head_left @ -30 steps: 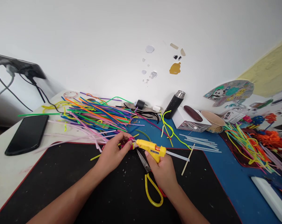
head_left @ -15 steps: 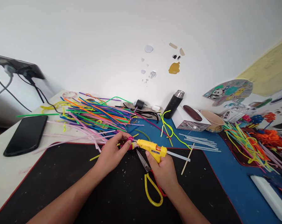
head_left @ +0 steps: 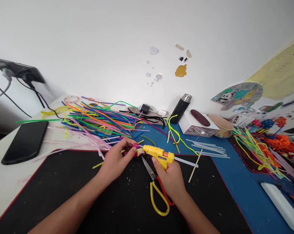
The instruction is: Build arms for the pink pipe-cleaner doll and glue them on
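My left hand (head_left: 119, 157) pinches a small magenta piece (head_left: 135, 146) between thumb and fingers, above the black mat (head_left: 100, 208). My right hand (head_left: 172, 178) is wrapped round the grip of a yellow glue gun (head_left: 159, 155). A clear glue stick (head_left: 185, 162) sticks out of the gun's back. The gun's nozzle points left, right at the magenta piece; whether they touch is too small to tell. Scissors (head_left: 159, 198) with yellow and red handles lie under the gun, partly behind my right hand.
Colourful pipe cleaners (head_left: 100, 118) are heaped behind my left hand. A black phone (head_left: 25, 142) lies at the left. Behind the mat are a black bottle (head_left: 181, 109), a white box (head_left: 198, 125) and loose glue sticks (head_left: 207, 148). More pipe cleaners (head_left: 255, 149) lie at the right.
The view has shifted very slightly. Both hands keep their hold, and the glue gun stays by the magenta piece.
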Tool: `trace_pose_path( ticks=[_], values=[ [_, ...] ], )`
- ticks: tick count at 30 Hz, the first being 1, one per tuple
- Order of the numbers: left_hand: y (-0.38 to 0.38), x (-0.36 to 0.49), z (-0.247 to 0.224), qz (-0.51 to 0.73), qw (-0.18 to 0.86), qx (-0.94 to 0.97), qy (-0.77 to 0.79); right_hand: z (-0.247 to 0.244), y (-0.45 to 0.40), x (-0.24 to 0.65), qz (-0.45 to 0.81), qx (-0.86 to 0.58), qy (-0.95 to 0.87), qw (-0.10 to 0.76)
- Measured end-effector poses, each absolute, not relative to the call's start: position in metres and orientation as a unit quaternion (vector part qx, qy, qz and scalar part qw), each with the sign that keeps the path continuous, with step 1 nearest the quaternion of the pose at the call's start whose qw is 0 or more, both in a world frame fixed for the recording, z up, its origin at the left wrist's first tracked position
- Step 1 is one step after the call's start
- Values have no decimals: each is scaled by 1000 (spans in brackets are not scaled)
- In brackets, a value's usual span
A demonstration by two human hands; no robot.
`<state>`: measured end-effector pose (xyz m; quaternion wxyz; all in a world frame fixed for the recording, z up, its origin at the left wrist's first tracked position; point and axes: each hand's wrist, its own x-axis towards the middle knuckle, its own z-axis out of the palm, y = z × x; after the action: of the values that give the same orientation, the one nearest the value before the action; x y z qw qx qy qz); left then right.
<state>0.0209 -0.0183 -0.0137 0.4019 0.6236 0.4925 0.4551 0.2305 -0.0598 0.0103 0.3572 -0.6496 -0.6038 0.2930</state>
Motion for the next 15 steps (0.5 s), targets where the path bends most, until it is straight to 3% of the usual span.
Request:
trace_pose_path(
  ticks=[15],
  values=[
    [-18, 21, -18, 446, 415, 623, 491, 13, -57, 229, 304, -642, -605, 361]
  ],
)
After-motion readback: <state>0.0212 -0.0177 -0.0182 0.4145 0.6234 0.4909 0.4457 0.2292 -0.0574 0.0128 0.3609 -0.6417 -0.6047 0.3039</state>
